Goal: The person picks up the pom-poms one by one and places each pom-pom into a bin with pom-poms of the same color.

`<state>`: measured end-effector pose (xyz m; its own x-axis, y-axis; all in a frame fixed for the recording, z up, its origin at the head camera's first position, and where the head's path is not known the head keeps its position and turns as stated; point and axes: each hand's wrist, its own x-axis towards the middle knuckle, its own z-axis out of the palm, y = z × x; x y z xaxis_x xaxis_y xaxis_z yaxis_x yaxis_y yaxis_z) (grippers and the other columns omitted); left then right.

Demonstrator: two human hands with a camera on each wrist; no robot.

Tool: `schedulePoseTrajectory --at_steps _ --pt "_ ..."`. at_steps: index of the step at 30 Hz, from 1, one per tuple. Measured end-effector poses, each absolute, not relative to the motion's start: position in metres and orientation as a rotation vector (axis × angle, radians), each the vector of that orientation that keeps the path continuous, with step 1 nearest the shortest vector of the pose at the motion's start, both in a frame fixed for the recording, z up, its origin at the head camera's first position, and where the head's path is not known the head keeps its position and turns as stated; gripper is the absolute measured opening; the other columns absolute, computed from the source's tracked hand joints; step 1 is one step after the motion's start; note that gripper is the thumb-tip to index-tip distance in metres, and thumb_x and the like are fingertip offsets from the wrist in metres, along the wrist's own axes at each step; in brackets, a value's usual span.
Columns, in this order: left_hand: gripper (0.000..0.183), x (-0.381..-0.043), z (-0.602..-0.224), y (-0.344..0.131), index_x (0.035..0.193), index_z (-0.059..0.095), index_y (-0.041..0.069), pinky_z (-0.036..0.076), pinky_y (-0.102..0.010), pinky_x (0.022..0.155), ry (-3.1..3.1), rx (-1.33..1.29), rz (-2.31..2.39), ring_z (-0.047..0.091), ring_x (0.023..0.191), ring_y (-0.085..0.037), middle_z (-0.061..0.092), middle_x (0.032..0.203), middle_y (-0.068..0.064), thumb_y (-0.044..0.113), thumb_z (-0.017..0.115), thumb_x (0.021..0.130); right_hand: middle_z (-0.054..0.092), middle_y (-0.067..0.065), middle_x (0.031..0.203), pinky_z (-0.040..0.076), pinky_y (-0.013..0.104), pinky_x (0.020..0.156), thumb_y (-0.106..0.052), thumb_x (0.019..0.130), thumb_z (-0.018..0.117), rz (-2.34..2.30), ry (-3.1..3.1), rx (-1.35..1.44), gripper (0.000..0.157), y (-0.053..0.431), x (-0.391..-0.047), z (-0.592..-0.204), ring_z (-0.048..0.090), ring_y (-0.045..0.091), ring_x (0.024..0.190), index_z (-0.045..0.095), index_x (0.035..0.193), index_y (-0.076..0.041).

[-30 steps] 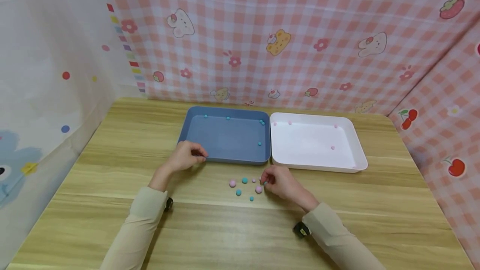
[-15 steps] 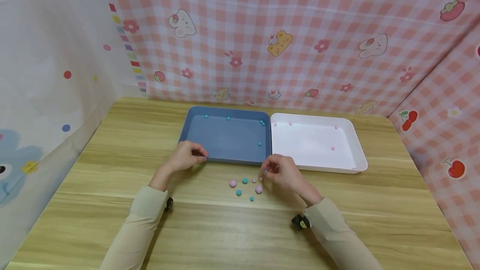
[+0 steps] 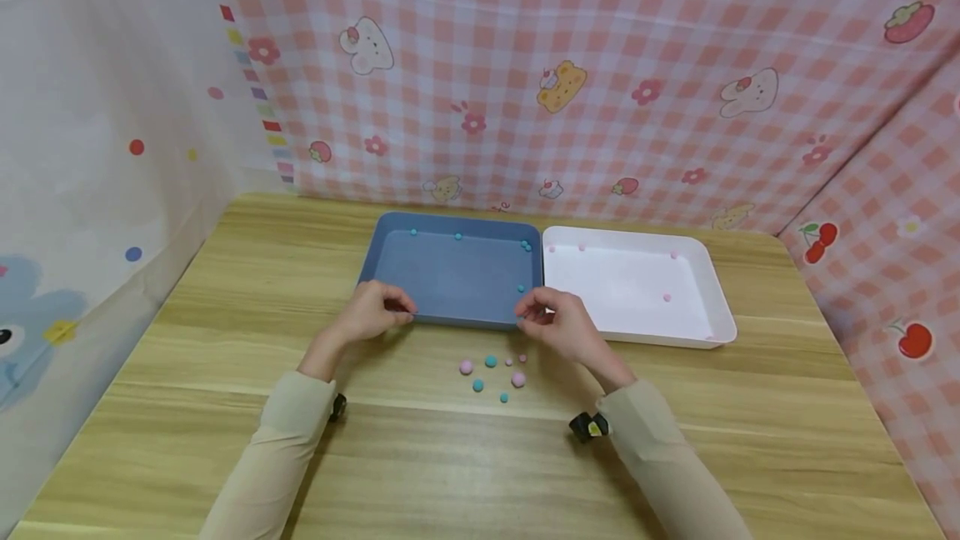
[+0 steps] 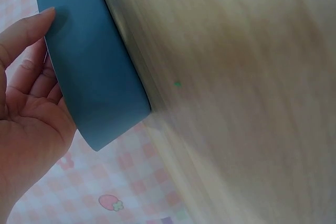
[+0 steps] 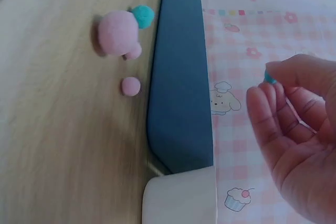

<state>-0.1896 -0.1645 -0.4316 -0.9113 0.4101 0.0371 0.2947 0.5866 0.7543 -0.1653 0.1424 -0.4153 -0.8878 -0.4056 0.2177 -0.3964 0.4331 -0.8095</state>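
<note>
Between thumb and fingertips my right hand [image 3: 558,323] pinches a small teal pom-pom [image 5: 269,77]. That hand is above the near right edge of the blue-grey tray [image 3: 457,282]. My left hand [image 3: 370,311] holds the same tray at its near left rim; in the left wrist view the thumb [image 4: 48,18] lies on the outer wall and the fingers are behind the rim. Several teal pom-poms [image 3: 458,237] lie inside the tray. On the table in front are loose pink pom-poms [image 3: 518,379] and teal pom-poms [image 3: 477,386] of mixed sizes.
A white tray [image 3: 622,294] stands against the right side of the blue-grey one, with several small pink pom-poms [image 3: 667,297] in it. Both are on a wooden table [image 3: 465,473]. A checked cloth [image 3: 495,82] hangs behind the table.
My right hand has lifted the teal pom-pom from the loose group and moved it forward and left to the blue-grey tray's near edge. The left hand has stayed on the rim.
</note>
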Motion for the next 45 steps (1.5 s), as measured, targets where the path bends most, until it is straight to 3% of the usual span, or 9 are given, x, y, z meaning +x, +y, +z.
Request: schedulePoseTrajectory --at_steps 8,26,31,35,38,41,45 --pt "0.005 -0.189 -0.433 -0.166 0.083 0.072 -0.002 0.048 -0.028 0.067 2.679 0.597 1.238 0.061 0.073 -0.017 0.069 0.079 -0.009 -0.003 0.068 0.080 0.066 0.012 0.086 0.051 0.030 0.068 0.004 0.081 0.067 -1.570 2.612 -0.699 0.009 0.131 -0.178 -0.413 0.059 0.019 0.077 0.067 0.089 0.001" --pt "0.006 -0.188 -0.431 -0.167 0.084 0.072 -0.001 0.048 -0.029 0.068 2.661 0.568 1.234 0.060 0.073 -0.016 0.069 0.080 -0.008 -0.001 0.068 0.081 0.064 0.019 0.089 0.044 0.024 0.065 0.004 0.082 0.066 -1.772 2.527 -0.485 0.011 0.099 -0.205 -0.415 0.058 0.025 0.080 0.066 0.093 0.006" --pt "0.006 -0.188 -0.432 -0.167 0.085 0.072 0.000 0.048 -0.030 0.069 2.658 0.561 1.225 0.060 0.075 -0.016 0.069 0.080 -0.008 -0.001 0.067 0.081 0.062 0.019 0.086 0.043 0.021 0.062 0.004 0.083 0.065 -1.805 2.501 -0.415 0.012 0.091 -0.209 -0.409 0.056 0.018 0.075 0.065 0.094 0.008" --pt "0.006 -0.189 -0.433 -0.167 0.084 0.072 0.000 0.049 -0.029 0.069 2.664 0.573 1.221 0.060 0.074 -0.016 0.069 0.080 -0.008 -0.001 0.068 0.081 0.062 0.011 0.084 0.045 0.021 0.063 0.001 0.083 0.066 -1.847 2.460 -0.385 0.012 0.087 -0.217 -0.414 0.055 0.013 0.072 0.066 0.094 0.004" --pt "0.006 -0.189 -0.432 -0.167 0.084 0.072 0.000 0.049 -0.029 0.069 2.669 0.569 1.222 0.061 0.074 -0.016 0.070 0.080 -0.008 -0.001 0.068 0.081 0.061 0.006 0.083 0.047 0.026 0.066 0.000 0.084 0.065 -1.858 2.430 -0.367 0.013 0.085 -0.222 -0.412 0.055 0.011 0.070 0.065 0.096 0.004" --pt "0.006 -0.190 -0.431 -0.166 0.084 0.072 0.000 0.049 -0.030 0.071 2.667 0.560 1.219 0.061 0.076 -0.017 0.070 0.081 -0.008 0.000 0.068 0.081 0.060 0.003 0.081 0.051 0.039 0.074 0.000 0.084 0.064 -1.892 2.381 -0.339 0.014 0.082 -0.226 -0.409 0.055 0.011 0.070 0.064 0.097 0.006" --pt "0.005 -0.191 -0.431 -0.165 0.084 0.072 0.000 0.049 -0.030 0.071 2.666 0.565 1.211 0.062 0.076 -0.017 0.070 0.081 -0.008 0.000 0.068 0.081 0.060 0.002 0.080 0.048 0.051 0.083 0.001 0.084 0.064 -1.948 2.316 -0.301 0.015 0.078 -0.233 -0.404 0.058 0.011 0.069 0.064 0.098 0.007"
